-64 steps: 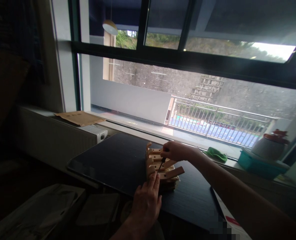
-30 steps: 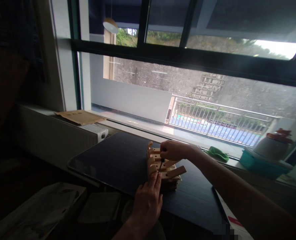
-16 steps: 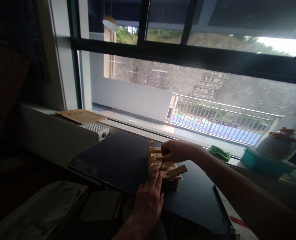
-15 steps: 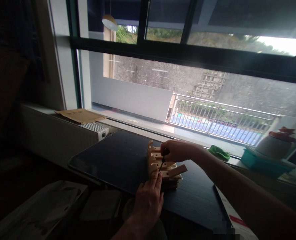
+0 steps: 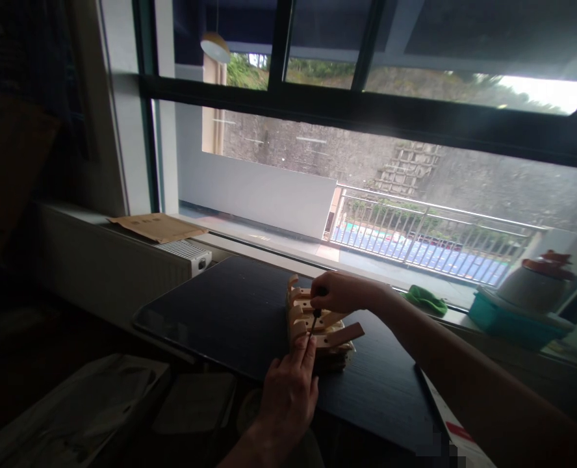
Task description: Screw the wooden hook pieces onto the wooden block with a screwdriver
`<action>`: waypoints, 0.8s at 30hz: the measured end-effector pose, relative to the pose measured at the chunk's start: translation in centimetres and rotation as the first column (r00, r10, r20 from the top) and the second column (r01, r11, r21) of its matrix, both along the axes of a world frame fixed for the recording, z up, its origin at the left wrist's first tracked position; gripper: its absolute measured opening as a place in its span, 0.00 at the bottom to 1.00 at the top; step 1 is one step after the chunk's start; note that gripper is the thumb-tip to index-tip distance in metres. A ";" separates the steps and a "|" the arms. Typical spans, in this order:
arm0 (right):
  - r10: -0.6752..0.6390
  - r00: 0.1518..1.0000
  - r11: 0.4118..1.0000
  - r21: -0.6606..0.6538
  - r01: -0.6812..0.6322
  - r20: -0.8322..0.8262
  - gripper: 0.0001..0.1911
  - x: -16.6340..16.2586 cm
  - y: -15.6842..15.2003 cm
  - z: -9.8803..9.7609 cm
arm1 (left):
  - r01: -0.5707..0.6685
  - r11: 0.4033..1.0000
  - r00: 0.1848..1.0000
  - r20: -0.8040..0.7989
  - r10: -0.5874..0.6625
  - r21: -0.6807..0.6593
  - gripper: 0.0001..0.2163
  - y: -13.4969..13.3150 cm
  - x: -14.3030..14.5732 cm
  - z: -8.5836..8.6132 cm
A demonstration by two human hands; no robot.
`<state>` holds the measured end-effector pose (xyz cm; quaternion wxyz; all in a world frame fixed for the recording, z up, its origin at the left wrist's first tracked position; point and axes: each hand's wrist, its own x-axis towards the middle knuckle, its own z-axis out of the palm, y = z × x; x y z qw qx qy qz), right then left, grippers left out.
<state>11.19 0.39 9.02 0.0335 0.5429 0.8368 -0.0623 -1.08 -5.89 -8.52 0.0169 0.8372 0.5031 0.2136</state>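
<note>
A pale wooden rack (image 5: pixel 300 317) of stacked slotted bars with holes lies on the dark tabletop (image 5: pixel 230 312). My right hand (image 5: pixel 340 293) is closed round the handle of a small screwdriver (image 5: pixel 314 321), whose tip points down into the wood. My left hand (image 5: pixel 288 390) reaches from below, its fingers together and pressed against the near edge of the rack, just under the screwdriver tip. One wooden bar (image 5: pixel 344 335) sticks out to the right at an angle.
A wide window runs behind the table. On the sill stand a green cloth (image 5: pixel 422 299), a teal tray (image 5: pixel 507 322) with a white pot (image 5: pixel 535 283), a brown envelope (image 5: pixel 156 227) and a white device (image 5: pixel 188 253). White paper (image 5: pixel 457 432) lies at the table's right edge.
Almost nothing differs. My right hand shifts slightly on the screwdriver handle while the tip stays in the same spot; my left hand keeps its place against the rack.
</note>
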 end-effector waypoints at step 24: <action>0.003 0.999 0.983 0.185 -0.013 0.054 0.13 -0.6 -1.6 -1.2 | 0.009 1.000 1.000 -0.017 -0.009 -0.027 0.27 -0.1 -0.1 0.8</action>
